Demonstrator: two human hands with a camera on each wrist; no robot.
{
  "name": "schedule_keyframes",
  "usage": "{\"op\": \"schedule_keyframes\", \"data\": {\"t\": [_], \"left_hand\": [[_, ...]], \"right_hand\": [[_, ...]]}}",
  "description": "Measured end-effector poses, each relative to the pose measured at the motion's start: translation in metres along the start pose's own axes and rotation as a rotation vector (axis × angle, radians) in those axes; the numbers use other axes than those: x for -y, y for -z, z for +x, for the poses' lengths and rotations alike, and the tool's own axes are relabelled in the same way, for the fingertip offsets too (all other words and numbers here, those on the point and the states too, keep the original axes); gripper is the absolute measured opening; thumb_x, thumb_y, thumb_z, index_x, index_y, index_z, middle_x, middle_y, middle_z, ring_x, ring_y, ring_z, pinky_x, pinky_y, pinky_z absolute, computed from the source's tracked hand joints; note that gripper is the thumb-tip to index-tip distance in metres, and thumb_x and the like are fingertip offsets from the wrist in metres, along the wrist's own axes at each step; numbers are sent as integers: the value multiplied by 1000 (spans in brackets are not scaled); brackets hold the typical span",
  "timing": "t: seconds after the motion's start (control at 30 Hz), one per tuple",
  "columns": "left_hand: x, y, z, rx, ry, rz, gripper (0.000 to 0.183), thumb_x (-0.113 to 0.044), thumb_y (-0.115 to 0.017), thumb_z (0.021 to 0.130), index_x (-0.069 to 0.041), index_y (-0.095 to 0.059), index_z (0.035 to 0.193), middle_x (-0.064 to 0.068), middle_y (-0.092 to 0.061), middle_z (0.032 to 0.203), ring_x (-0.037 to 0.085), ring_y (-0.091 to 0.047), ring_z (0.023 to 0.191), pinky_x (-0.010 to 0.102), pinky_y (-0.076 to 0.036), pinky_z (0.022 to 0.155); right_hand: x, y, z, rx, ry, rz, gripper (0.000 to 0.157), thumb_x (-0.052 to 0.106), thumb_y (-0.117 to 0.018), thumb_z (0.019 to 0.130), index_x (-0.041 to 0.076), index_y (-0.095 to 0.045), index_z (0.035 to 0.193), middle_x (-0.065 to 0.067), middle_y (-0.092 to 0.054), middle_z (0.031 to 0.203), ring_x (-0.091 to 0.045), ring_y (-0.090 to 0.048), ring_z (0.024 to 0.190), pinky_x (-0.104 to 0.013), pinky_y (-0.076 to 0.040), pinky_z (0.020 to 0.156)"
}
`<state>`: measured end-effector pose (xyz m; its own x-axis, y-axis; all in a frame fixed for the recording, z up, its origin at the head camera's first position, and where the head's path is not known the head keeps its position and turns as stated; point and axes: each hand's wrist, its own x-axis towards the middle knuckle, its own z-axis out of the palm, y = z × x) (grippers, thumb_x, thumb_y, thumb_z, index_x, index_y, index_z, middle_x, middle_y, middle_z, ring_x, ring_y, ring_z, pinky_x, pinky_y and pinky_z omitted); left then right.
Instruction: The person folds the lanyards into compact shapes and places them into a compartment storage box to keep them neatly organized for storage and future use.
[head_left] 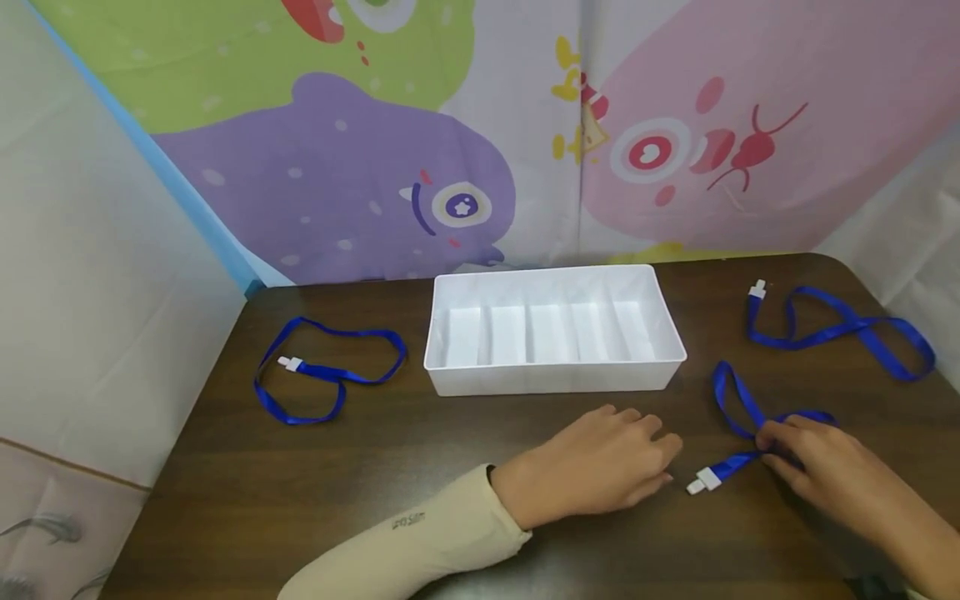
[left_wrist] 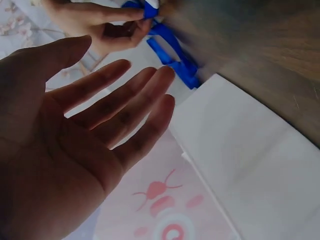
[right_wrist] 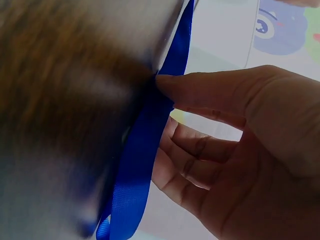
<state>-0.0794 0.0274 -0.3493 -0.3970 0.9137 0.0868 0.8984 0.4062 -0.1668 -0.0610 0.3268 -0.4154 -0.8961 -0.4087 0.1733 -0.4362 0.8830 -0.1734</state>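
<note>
A blue lanyard (head_left: 731,465) with a white plastic clip (head_left: 703,481) lies at the right front of the table. My right hand (head_left: 825,462) pinches its strap between thumb and fingers; in the right wrist view the thumb presses on the flat blue ribbon (right_wrist: 135,170). Part of the strap is hidden behind that hand. Left of the clip, my left hand (head_left: 600,462) hovers palm down in front of the white box. Its loosely bent fingers hold nothing, as the bare palm (left_wrist: 85,135) in the left wrist view shows.
A white divided box (head_left: 540,379) stands at the back middle, its visible compartments bare. Another blue lanyard (head_left: 363,333) lies in a loop on the left, and a further blue lanyard (head_left: 825,333) at the back right. Behind the brown table (head_left: 300,500) hangs a cartoon-printed cloth (head_left: 337,183).
</note>
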Motion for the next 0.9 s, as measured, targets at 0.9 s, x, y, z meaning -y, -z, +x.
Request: {"op": "schedule_keyframes", "data": {"t": [0.9], "left_hand": [[-36, -37, 52, 87, 181, 132, 12, -36, -63, 97, -30, -67, 106, -8, -62, 95, 8, -59, 80, 21, -47, 62]], "right_hand": [[5, 3, -3, -117, 73, 61, 28, -2, -85, 68, 12, -70, 86, 14, -58, 78, 6, -47, 67, -24, -50, 54]]}}
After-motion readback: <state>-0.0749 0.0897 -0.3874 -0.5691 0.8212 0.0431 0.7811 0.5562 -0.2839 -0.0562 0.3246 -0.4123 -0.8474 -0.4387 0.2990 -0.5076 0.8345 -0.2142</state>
